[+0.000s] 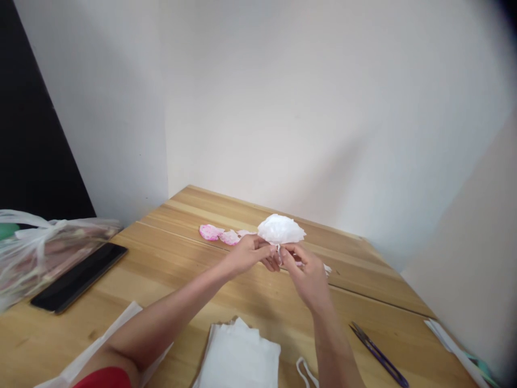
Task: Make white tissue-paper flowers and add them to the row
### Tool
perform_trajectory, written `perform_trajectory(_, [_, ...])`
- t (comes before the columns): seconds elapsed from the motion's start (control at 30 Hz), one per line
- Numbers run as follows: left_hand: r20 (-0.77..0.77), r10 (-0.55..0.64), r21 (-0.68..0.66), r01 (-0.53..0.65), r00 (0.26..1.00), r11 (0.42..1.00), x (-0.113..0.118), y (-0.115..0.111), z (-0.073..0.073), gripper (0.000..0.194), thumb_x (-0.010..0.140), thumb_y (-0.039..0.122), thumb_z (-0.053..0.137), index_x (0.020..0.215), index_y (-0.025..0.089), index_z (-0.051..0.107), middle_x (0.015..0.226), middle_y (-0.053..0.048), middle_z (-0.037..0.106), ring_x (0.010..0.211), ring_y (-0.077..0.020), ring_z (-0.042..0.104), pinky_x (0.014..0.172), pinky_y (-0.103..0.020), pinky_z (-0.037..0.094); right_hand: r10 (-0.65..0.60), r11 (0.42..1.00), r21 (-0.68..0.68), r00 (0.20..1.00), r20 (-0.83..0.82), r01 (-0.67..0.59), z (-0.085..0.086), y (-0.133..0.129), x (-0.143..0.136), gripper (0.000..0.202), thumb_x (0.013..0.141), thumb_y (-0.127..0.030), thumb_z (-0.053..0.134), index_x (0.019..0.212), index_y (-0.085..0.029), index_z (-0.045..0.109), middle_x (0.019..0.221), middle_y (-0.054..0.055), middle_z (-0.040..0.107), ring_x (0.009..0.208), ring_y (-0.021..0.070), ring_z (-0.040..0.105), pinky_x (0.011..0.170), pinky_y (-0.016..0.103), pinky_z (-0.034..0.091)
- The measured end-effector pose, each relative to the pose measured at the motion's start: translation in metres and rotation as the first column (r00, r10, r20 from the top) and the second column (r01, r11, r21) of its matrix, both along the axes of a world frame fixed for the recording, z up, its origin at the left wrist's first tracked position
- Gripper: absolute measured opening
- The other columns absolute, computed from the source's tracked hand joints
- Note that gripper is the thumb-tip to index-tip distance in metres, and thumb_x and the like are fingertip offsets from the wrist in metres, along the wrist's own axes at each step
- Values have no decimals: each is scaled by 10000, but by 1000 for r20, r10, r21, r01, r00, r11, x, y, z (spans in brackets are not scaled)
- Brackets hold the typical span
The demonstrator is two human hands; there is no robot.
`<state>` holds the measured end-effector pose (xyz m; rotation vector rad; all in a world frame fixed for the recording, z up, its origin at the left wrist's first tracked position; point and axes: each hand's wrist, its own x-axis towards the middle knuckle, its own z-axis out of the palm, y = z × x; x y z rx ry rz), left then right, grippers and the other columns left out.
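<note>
Partly visible items. The base of the white ruffled flower (281, 229) is largely concealed by the fingers of the left hand (249, 253) and right hand (309, 274). The left forearm covers much of a white sheet (117, 324). The lower edge crops the paper stack (244, 358), white cord (299, 368) and red sleeve (107, 378); the left edge crops a plastic bag (81, 237), contents indistinct.

I wear a plain, bright red sleeve (105, 379) whose rounded edge crosses my left arm (173, 318), and below it that arm runs bare to my left hand (245, 256), just as my slim right forearm (333, 339) runs bare to my right hand (310, 275).
</note>
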<state>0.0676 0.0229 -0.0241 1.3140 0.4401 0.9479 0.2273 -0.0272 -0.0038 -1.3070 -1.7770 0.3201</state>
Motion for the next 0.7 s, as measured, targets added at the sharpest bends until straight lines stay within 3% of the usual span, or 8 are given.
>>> perform_trajectory(0.27, [-112, 196, 132, -180, 974, 975, 3, 0, -7, 280, 669, 354, 723, 584, 98, 645, 536, -41, 631, 513, -121, 595, 534, -221, 501, -32, 998, -46, 999, -26, 30, -1, 2, -5, 253, 837, -368, 534, 715, -191, 668, 721, 26, 694, 685, 172, 620, 642, 264, 450])
perform_trajectory(0.47, [-204, 249, 301, -181, 947, 936, -3, -2, -3, 194, 728, 229, 569, 587, 120, 644, 579, -43, 651, 586, -140, 612, 592, -231, 490, -91, 995, 47, 996, -22, 92, -2, 2, -3, 272, 813, -358, 532, 638, -184, 646, 642, 20, 659, 610, 159, 559, 588, 263, 404])
perform_trajectory(0.57, [-235, 363, 452, -229, 902, 862, -7, -1, 0, 208, 764, 225, 555, 594, 127, 623, 634, -48, 660, 645, -150, 609, 600, -221, 443, -80, 995, 60, 997, -15, 81, 3, -1, -3, 277, 819, -382, 553, 652, -190, 661, 623, 12, 657, 594, 156, 559, 583, 261, 406])
perform_trajectory(0.7, [-214, 509, 662, -259, 834, 703, -11, 4, 1, 266, 824, 226, 538, 575, 137, 566, 626, -29, 618, 617, -131, 560, 594, -216, 368, -58, 997, 52, 998, -3, 58, 6, -4, -4, 257, 823, -370, 556, 653, -199, 646, 631, 8, 667, 606, 159, 582, 599, 257, 433])
